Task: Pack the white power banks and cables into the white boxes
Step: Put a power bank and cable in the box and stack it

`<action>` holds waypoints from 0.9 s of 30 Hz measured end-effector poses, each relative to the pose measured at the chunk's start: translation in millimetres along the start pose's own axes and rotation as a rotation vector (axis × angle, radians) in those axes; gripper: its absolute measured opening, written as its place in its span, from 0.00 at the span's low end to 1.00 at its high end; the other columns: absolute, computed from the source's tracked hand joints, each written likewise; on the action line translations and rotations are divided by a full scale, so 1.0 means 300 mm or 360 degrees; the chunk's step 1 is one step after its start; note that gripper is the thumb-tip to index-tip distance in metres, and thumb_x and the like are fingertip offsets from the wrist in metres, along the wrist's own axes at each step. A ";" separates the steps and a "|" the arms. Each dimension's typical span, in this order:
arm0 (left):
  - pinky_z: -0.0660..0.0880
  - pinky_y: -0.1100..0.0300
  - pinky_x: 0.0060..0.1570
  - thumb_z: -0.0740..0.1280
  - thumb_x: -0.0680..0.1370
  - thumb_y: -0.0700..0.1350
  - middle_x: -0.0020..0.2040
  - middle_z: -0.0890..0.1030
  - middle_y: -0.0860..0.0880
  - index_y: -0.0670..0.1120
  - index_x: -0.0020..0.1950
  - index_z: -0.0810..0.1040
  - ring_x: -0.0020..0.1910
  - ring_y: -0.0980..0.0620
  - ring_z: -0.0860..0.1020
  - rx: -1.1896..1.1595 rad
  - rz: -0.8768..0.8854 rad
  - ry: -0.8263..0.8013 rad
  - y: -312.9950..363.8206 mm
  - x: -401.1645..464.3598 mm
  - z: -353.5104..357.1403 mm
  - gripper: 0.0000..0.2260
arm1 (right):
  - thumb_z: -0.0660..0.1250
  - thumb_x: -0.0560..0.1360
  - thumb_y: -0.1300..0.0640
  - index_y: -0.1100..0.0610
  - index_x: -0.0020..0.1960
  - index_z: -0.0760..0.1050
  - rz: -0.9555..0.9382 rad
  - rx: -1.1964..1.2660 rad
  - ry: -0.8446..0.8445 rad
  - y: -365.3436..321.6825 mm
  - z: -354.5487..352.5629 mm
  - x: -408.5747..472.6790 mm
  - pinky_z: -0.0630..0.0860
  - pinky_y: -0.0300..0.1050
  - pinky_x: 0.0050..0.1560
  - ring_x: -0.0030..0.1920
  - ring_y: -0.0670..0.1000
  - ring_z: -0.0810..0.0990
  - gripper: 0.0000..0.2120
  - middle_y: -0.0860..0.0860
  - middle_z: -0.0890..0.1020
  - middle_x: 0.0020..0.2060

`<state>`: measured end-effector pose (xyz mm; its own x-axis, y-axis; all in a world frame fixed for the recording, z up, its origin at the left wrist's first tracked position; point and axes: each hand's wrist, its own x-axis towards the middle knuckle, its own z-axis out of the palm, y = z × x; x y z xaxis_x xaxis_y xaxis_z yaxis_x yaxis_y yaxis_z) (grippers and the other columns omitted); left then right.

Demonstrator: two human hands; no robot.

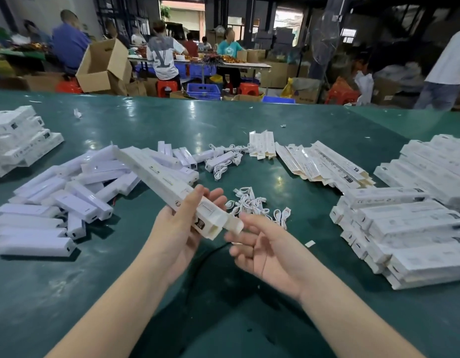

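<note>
A long white cardboard box (172, 188) sits tilted in the air above the green table (146, 120), its end flap open. The left hand (182, 228) wraps its fingers around it. The right hand (262, 250) is beside the flap, fingers loose and apart. Smooth white power banks (76, 200) lie piled on the left, curly white cables (254, 204) just behind the hands.

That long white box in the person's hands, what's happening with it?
A person is packing at a green table. The left hand grips a long white box with its end flap open; the right hand is open just below that end. Loose power banks, coiled cables and stacked boxes lie around.
</note>
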<state>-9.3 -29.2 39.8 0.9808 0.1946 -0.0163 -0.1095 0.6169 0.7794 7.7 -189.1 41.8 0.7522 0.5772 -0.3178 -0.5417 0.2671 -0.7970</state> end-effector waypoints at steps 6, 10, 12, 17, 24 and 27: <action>0.80 0.60 0.37 0.69 0.69 0.50 0.49 0.86 0.46 0.41 0.54 0.76 0.48 0.52 0.84 0.0076 -0.0112 0.0060 -0.013 0.005 0.000 0.18 | 0.70 0.75 0.50 0.58 0.55 0.75 -0.0437 -0.0728 0.0144 0.042 0.023 0.007 0.77 0.39 0.31 0.30 0.50 0.80 0.15 0.54 0.85 0.39; 0.80 0.60 0.34 0.70 0.68 0.52 0.51 0.85 0.45 0.42 0.57 0.75 0.49 0.51 0.84 -0.0005 -0.0214 0.0008 -0.013 0.006 0.002 0.22 | 0.65 0.79 0.59 0.60 0.50 0.75 -0.0429 -0.0587 0.0088 0.044 0.023 -0.001 0.76 0.38 0.30 0.27 0.49 0.78 0.04 0.52 0.81 0.32; 0.81 0.60 0.35 0.71 0.67 0.51 0.51 0.85 0.44 0.44 0.56 0.75 0.49 0.50 0.84 -0.0206 -0.0187 0.0030 0.003 0.010 -0.002 0.21 | 0.62 0.80 0.62 0.58 0.45 0.74 -0.0216 -0.0246 0.0013 0.026 0.020 -0.007 0.75 0.35 0.29 0.26 0.46 0.76 0.06 0.51 0.78 0.29; 0.81 0.57 0.38 0.75 0.65 0.46 0.44 0.85 0.46 0.42 0.49 0.79 0.43 0.51 0.85 -0.0385 -0.0118 0.0255 0.036 0.017 -0.019 0.16 | 0.61 0.80 0.65 0.59 0.44 0.74 -0.0134 -0.0421 -0.0117 0.027 0.017 -0.015 0.75 0.35 0.29 0.27 0.47 0.78 0.07 0.52 0.80 0.30; 0.81 0.58 0.36 0.63 0.72 0.35 0.30 0.69 0.49 0.39 0.48 0.74 0.24 0.56 0.74 -0.0810 -0.0163 0.0411 0.044 0.027 -0.038 0.05 | 0.69 0.76 0.63 0.58 0.55 0.69 -0.0518 -0.0773 -0.0190 0.063 0.034 -0.026 0.78 0.43 0.34 0.33 0.53 0.80 0.11 0.53 0.83 0.39; 0.80 0.59 0.35 0.59 0.73 0.35 0.30 0.68 0.49 0.38 0.50 0.74 0.23 0.56 0.72 -0.0825 -0.0134 0.0389 0.034 0.024 -0.039 0.08 | 0.73 0.72 0.60 0.53 0.47 0.73 -0.0698 -0.1073 -0.0189 0.085 0.046 -0.036 0.78 0.42 0.38 0.36 0.48 0.78 0.10 0.48 0.82 0.40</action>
<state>-5.3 -12.5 40.3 0.9303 0.2613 -0.2573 -0.1581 0.9189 0.3613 -19.5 -177.8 32.2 0.7781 0.6162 0.1219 0.1642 -0.0122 -0.9864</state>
